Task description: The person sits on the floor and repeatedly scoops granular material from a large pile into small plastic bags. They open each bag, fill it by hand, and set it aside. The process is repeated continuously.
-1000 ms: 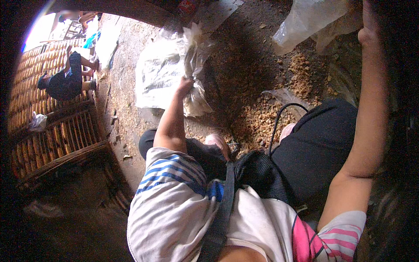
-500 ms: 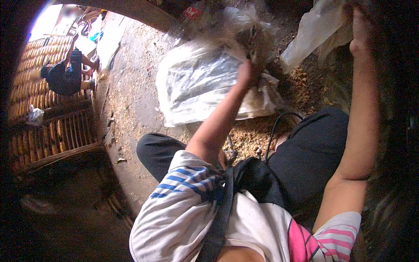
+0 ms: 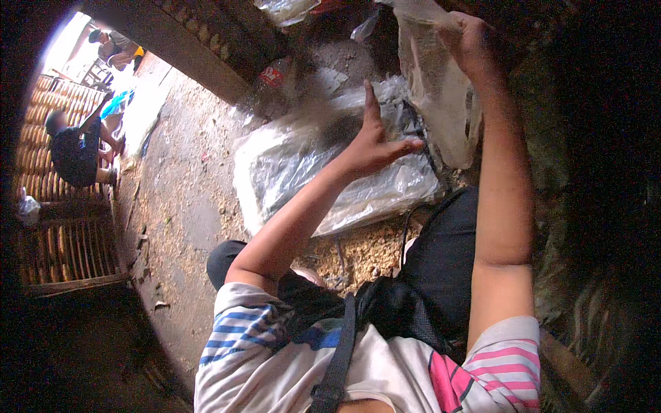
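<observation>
A pile of flattened clear plastic bags (image 3: 289,182) lies on the ground in front of my crossed legs. Over it hovers my left hand (image 3: 372,148), its thumb and fingers spread apart with nothing in them. Raised at the upper right, my right hand (image 3: 468,41) grips the top of a cloudy clear plastic bag (image 3: 441,96). That bag hangs down beside the right edge of the pile, close to my left fingertips. The fingers of my right hand are partly hidden in shadow.
A wooden beam (image 3: 179,51) crosses beyond the pile. Near it lies crumpled clear plastic with a red label (image 3: 270,76). Sawdust-like crumbs (image 3: 375,248) cover the ground by my legs. At far left, a person in dark clothes (image 3: 76,151) is by a bamboo slat wall (image 3: 62,241).
My left hand has lifted off the pile and spread its fingers. My right hand has come inward with the hanging bag. The view has shifted, and another person shows at the far upper left.
</observation>
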The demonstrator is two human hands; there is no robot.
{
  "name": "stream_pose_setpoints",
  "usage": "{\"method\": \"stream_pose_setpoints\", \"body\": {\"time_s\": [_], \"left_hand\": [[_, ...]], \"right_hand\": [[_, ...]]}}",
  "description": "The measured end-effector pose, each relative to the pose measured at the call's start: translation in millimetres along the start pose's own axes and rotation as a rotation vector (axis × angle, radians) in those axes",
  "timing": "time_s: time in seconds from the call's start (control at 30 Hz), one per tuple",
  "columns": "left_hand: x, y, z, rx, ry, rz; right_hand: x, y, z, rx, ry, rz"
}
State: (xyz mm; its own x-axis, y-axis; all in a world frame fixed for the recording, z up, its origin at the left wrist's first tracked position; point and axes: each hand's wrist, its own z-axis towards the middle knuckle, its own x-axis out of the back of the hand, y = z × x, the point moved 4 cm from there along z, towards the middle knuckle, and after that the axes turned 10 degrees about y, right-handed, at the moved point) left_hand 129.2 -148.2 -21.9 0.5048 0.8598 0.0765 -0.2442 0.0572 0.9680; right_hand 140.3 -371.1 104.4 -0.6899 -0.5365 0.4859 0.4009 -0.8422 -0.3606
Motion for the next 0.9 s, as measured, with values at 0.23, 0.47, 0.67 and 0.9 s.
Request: {"method": "stream_pose_setpoints", "body": {"time_s": [0.23, 0.47, 0.67, 0.9], "left_hand": [[5, 37, 82, -0.363, 0.186, 0.059], [-25, 84, 100, -0.226, -0.177, 0.092], [5, 85, 92, -0.241, -0.1, -0.146], [33, 88, 89, -0.052, -0.21, -0.043]], "right_hand": [[13, -42, -1, -0.224, -0.184, -0.021], [35, -15, -20, -0.391, -0.298, 0.274], [35, -15, -24, -0.495, -0.363, 0.273], [27, -27, -19, -0.349, -0.387, 0.211]]}}
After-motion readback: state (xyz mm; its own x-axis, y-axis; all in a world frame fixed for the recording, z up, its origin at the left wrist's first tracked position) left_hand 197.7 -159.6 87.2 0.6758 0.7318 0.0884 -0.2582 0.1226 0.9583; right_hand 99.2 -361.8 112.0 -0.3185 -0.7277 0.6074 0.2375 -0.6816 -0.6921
